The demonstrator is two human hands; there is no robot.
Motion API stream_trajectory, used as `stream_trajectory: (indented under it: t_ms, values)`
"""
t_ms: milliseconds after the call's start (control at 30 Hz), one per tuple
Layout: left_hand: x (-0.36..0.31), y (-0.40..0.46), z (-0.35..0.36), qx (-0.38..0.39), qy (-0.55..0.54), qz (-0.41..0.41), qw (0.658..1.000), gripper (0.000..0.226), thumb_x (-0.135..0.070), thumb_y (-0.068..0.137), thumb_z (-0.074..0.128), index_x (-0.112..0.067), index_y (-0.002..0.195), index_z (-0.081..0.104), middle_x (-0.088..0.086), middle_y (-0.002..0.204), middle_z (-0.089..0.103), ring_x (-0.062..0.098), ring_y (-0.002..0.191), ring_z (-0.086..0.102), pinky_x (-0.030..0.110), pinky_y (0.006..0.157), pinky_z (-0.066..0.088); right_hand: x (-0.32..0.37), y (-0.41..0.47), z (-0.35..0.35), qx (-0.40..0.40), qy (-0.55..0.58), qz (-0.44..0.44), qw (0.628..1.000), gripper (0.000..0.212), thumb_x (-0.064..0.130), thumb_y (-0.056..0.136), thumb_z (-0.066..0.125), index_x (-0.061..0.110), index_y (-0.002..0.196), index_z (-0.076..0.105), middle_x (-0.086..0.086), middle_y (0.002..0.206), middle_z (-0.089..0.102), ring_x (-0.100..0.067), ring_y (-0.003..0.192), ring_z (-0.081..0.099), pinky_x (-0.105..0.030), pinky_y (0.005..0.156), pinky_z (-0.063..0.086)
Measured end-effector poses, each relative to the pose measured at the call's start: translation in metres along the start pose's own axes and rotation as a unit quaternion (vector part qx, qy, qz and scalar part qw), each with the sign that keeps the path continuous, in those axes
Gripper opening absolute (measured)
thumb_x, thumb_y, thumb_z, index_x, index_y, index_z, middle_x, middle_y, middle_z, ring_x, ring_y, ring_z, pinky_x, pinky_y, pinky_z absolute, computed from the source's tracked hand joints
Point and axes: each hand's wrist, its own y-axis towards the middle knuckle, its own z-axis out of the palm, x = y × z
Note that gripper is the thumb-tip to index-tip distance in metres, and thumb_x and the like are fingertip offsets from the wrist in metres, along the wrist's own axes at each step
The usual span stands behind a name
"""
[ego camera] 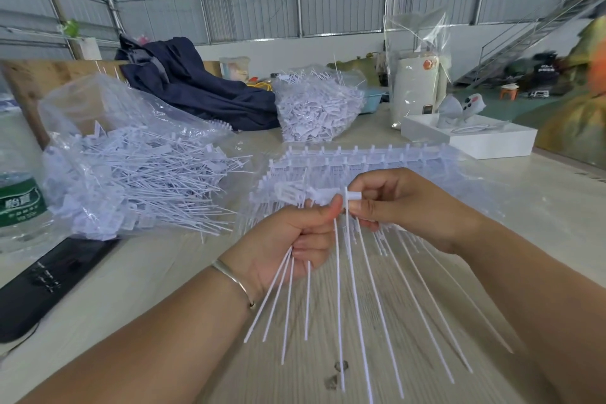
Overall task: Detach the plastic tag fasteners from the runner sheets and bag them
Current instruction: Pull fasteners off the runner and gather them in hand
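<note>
water bottle | green label | white characters, perhaps "怡寶", blurred

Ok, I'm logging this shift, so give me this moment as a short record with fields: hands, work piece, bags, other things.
left hand: left hand holds a bunch of loose fasteners
right hand: right hand pinches the runner sheet
runner stack: more sheets lie behind the hands
open bag: clear bag of loose fasteners, at left
far bag: full bag beside dark cloth
other: water bottle, white box
</note>
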Motion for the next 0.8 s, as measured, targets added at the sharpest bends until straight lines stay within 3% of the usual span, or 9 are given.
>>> stream_trajectory:
  t_ms: [167,333,400,467,667,733,800]
  values:
    - [-0.006,0.0,-0.004,-0.03,0.027,0.028,0.999,0.023,-0.022,0.078,0.069,-0.02,0.056,0.066,-0.011,0.046,0.03,0.002,0.032,0.024,0.013,0.033,0.014,0.004,0.001,-0.001,-0.082,-0.001,0.005,0.997,0.03,0.039,0.068,0.076,0.011,0.077,0.072,-0.014,0.06,0.041,-0.015,0.052,0.034,-0.019,0.051,0.032]
    - [-0.005,0.005,-0.009,-0.155,0.119,0.098,0.976,0.02,-0.027,0.071,0.074,-0.016,0.064,0.059,-0.005,0.061,0.045,0.005,0.038,0.023,0.017,0.034,0.017,0.008,0.002,-0.006,-0.153,-0.014,-0.008,0.988,0.026,0.028,0.064,0.079,0.013,0.084,0.077,-0.026,0.064,0.035,-0.015,0.053,0.031,-0.013,0.05,0.031]
    - [-0.003,0.005,-0.01,-0.185,0.158,0.1,0.965,0.024,-0.032,0.072,0.077,-0.016,0.061,0.064,-0.002,0.062,0.047,0.007,0.04,0.023,0.018,0.037,0.02,0.007,0.001,-0.007,-0.149,-0.021,0.004,0.989,0.022,0.025,0.067,0.079,0.012,0.084,0.077,-0.017,0.063,0.035,-0.013,0.05,0.03,-0.013,0.049,0.03]
    - [-0.004,0.004,-0.01,-0.174,0.194,0.093,0.961,0.032,-0.036,0.075,0.076,-0.017,0.056,0.058,-0.003,0.051,0.035,0.009,0.04,0.022,0.02,0.04,0.019,0.006,0.0,-0.009,-0.143,-0.023,0.02,0.989,0.012,0.018,0.073,0.079,0.012,0.083,0.078,-0.014,0.06,0.033,-0.012,0.049,0.029,-0.014,0.048,0.029]
    - [-0.01,0.004,-0.01,-0.143,0.26,0.038,0.954,0.045,-0.015,0.083,0.068,-0.024,0.056,0.034,-0.006,0.046,0.023,0.007,0.036,0.017,0.017,0.034,0.016,0.008,-0.003,-0.013,-0.072,-0.034,0.084,0.993,0.004,0.003,0.072,0.077,0.006,0.075,0.078,-0.013,0.061,0.054,-0.009,0.048,0.037,-0.014,0.047,0.033]
    - [-0.009,0.005,-0.007,-0.16,0.323,0.03,0.932,0.049,-0.013,0.08,0.069,-0.027,0.047,0.035,-0.006,0.043,0.026,0.009,0.034,0.021,0.017,0.035,0.018,0.009,-0.003,-0.012,-0.041,-0.062,0.1,0.992,0.007,0.002,0.072,0.075,0.009,0.072,0.078,-0.013,0.061,0.056,-0.01,0.049,0.039,-0.014,0.048,0.033]
    - [-0.004,0.005,-0.005,-0.215,0.428,0.057,0.876,0.042,-0.013,0.073,0.072,-0.023,0.043,0.045,-0.006,0.042,0.037,0.01,0.035,0.031,0.015,0.037,0.024,0.009,-0.003,-0.009,-0.012,-0.091,0.114,0.989,0.008,0.003,0.07,0.074,0.01,0.069,0.078,-0.013,0.061,0.056,-0.01,0.051,0.04,-0.014,0.049,0.033]
